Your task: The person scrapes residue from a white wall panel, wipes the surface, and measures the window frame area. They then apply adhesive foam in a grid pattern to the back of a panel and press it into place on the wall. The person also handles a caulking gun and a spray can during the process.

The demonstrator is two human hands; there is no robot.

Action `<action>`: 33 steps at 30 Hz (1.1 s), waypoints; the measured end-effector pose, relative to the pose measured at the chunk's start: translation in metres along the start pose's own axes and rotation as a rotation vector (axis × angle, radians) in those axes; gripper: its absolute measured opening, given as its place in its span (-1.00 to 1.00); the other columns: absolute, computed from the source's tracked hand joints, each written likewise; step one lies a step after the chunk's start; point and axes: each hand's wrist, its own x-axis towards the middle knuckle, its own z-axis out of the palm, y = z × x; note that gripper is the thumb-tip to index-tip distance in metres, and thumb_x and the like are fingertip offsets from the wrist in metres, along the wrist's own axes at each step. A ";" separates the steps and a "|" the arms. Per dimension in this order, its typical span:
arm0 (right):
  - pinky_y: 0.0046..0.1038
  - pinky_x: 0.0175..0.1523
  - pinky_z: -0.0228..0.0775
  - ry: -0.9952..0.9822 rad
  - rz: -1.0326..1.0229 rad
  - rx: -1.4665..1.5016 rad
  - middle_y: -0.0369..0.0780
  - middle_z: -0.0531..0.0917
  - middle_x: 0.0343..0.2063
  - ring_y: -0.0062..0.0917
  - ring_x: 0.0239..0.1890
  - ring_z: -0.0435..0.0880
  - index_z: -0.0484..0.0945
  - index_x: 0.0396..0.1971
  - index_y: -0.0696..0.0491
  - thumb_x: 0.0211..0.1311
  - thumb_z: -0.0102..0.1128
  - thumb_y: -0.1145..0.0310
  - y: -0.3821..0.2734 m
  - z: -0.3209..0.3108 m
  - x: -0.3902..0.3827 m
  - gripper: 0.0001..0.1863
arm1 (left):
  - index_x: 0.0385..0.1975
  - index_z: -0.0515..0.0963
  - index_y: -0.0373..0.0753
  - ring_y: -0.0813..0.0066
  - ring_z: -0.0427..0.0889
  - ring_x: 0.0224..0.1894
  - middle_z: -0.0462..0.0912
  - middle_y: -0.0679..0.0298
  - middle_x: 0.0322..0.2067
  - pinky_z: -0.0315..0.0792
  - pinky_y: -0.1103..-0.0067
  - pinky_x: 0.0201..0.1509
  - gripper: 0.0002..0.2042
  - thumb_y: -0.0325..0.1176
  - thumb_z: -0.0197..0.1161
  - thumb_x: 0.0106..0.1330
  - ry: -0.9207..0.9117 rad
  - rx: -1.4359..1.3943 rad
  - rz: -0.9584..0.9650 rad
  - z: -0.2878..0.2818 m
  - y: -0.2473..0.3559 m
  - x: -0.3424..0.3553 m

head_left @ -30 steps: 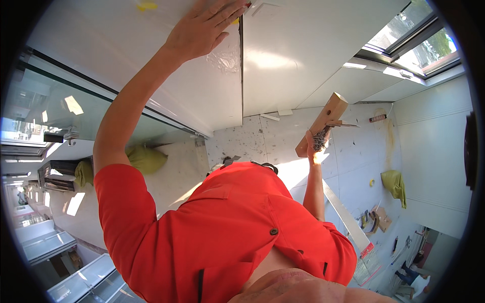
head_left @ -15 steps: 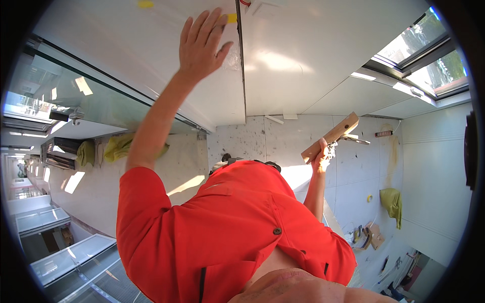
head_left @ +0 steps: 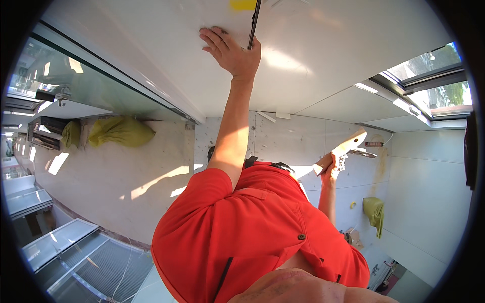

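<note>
Red shirt (head_left: 237,222) is closest. Then my right grip (head_left: 333,169), clenched round a tilted wooden block (head_left: 348,145) out above the pale floor (head_left: 295,134). My left grip's (head_left: 235,55) released, fingers spread at the white panel (head_left: 166,55), right by its dark edge (head_left: 254,25). Further off: a green sack (head_left: 121,132) and, over right, a window (head_left: 437,96).

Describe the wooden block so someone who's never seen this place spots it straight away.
Start at the red shirt, then look up and right to the person's right hand. The wooden block slants up and right from that grip. Its thick body and round hole near the upper end distinguish it from the thinner strip beside it.
</note>
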 end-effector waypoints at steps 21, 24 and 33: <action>-0.35 -0.11 0.62 -0.281 -0.060 0.228 -0.23 0.63 -0.23 -0.48 -0.23 0.65 0.51 0.17 -0.02 0.36 0.47 0.16 -0.076 -0.023 0.028 -0.51 | 0.58 -0.09 -0.55 -0.29 -0.09 0.65 -0.08 -0.28 0.59 -0.17 -0.20 0.67 0.27 -0.09 0.71 0.05 -0.089 -0.233 -0.204 -0.061 0.055 0.034; -0.38 -0.09 0.52 -0.469 -0.163 0.250 -0.21 0.55 -0.21 -0.48 -0.21 0.56 0.37 0.36 0.06 0.46 0.26 0.15 -0.133 0.011 0.011 -0.41 | 0.56 -0.06 -0.59 -0.33 -0.10 0.64 -0.09 -0.28 0.59 -0.12 -0.19 0.66 0.25 -0.07 0.70 0.06 -0.063 -0.216 -0.147 -0.090 0.052 0.036; -0.42 -0.07 0.43 -0.425 -0.267 0.268 -0.27 0.49 -0.22 -0.56 -0.22 0.47 0.20 0.57 -0.06 0.46 0.18 0.14 -0.170 -0.031 0.020 -0.25 | 0.53 0.08 -0.60 -0.14 0.13 0.65 0.12 -0.24 0.58 0.34 0.16 0.56 0.03 -0.16 0.50 0.17 0.044 -0.090 -0.044 -0.075 0.130 0.195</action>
